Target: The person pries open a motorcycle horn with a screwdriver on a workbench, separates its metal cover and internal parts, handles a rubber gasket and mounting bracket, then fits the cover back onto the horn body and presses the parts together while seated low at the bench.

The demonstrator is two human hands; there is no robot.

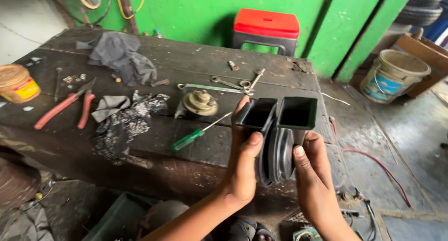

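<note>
Risk of a drop: black plastic twin-outlet horn housing [276,133] held in mid-air past the front edge of dark, worn wooden tabletop [196,63], above cluttered floor; likely cause, a loosened pinch on smooth, dusty plastic. Left hand [242,168] closed on left side of housing, thumb pressed on front face, fingers wrapped behind left mouth. Right hand [315,175] closed on right side, thumb against ribbed round body. Housing: two square open mouths side by side on top, coiled shell-shaped body below, matt black, scuffed. Behind, on tabletop: green-handled screwdriver [189,139], round brass-coloured metal part [200,102], red-handled pliers [70,105], grey rags [122,56], open-ended spanners [219,84].
</note>
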